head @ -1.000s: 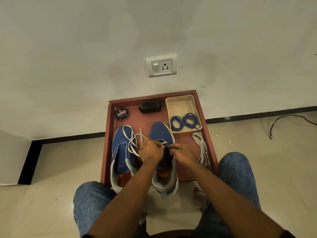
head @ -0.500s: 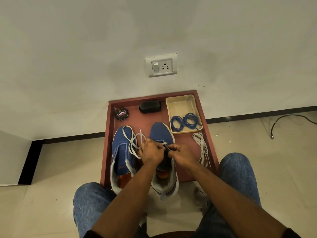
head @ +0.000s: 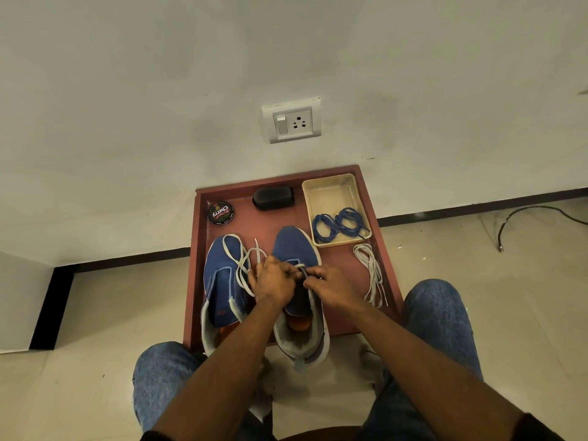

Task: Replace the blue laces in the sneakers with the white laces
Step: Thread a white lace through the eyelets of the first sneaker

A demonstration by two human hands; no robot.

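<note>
Two blue sneakers stand on a reddish tray (head: pixel 199 249). The left sneaker (head: pixel 219 281) has no lace threaded; a loose white lace (head: pixel 243 265) lies looped across it. Over the right sneaker (head: pixel 292 246) both hands meet at the eyelets. My left hand (head: pixel 273 281) pinches the white lace there, and my right hand (head: pixel 331 286) pinches the sneaker's eyelet edge beside it. Two coiled blue laces (head: pixel 337 224) lie in a cream box (head: pixel 331 192). A second white lace (head: pixel 372 272) lies on the tray's right side.
A round polish tin (head: pixel 221 213) and a black brush (head: pixel 273 198) sit at the tray's far end against the wall. A wall socket (head: pixel 291 122) is above. My knees in jeans flank the tray. A black cable (head: pixel 534 214) lies on the floor at right.
Both hands have stayed at the right sneaker's eyelets, shifting only slightly as they work the white lace. The sneakers and laces elsewhere have not moved.
</note>
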